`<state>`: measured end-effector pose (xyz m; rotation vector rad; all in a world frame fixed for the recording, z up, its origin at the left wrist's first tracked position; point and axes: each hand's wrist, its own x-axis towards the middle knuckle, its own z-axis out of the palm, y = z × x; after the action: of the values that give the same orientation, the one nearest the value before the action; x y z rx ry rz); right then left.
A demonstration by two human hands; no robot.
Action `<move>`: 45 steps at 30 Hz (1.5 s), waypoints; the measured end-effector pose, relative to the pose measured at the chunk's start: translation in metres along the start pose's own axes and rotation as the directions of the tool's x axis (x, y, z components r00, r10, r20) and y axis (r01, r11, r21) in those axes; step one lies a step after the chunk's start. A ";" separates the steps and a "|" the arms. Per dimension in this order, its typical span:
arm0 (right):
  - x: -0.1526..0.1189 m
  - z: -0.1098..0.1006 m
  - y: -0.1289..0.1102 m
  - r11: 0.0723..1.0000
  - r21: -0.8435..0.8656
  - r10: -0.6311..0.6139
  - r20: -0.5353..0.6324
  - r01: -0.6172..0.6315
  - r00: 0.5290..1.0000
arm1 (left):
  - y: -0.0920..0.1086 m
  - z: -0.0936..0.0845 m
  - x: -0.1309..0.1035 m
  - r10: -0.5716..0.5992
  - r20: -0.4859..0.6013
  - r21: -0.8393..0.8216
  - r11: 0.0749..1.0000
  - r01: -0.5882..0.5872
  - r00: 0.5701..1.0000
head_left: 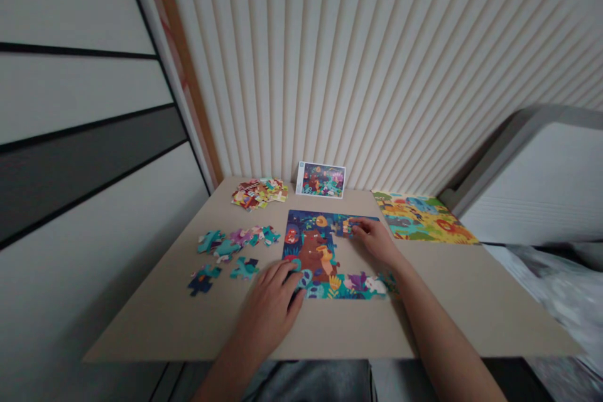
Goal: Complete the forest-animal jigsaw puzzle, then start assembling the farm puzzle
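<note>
A partly joined jigsaw puzzle [308,242] lies flat on the table, with a brown bear at its left and a gap inside its right half. My left hand [276,295] rests with fingers stretched out over the puzzle's lower left corner. Along the top row, my right hand [374,240] has its thumb and fingers together at a puzzle piece [347,227], dark blue with yellow. The fingers cover part of that piece, and whether it is locked to its neighbours cannot be made out.
Loose teal and purple pieces [226,248] lie left of the puzzle. Behind them sits a pile of red and yellow pieces [259,193]. A picture card [321,180] leans against the pleated curtain [301,75]. A yellow animal puzzle [424,218] lies at the table's [452,301] back right.
</note>
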<state>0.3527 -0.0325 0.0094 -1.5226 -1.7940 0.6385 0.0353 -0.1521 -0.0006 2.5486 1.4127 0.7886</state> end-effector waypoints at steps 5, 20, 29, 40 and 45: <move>0.000 0.013 -0.006 0.987 -0.159 -0.018 0.031 0.023 0.999 | 0.001 0.000 0.000 0.002 -0.003 0.012 1.000 -0.002 1.000; 0.002 0.024 -0.029 0.891 -0.452 0.027 -0.010 -0.029 1.000 | 0.001 -0.001 0.000 0.014 -0.018 0.014 1.000 -0.014 1.000; -0.008 0.028 -0.040 0.815 -0.568 -0.089 0.070 0.113 0.994 | 0.003 -0.001 0.002 -0.003 -0.010 -0.009 1.000 0.003 1.000; -0.007 0.034 -0.039 0.804 -0.588 -0.082 0.038 0.089 0.996 | -0.029 -0.026 -0.030 -0.127 -0.030 -0.012 0.992 0.127 0.991; -0.006 0.035 -0.041 0.823 -0.562 -0.081 0.029 0.083 0.996 | -0.032 -0.035 -0.044 -0.110 0.026 0.029 0.994 0.109 0.994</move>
<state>0.3002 -0.0436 0.0163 -1.7969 -2.1579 0.0502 -0.0250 -0.1750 0.0012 2.4670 1.5495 0.7181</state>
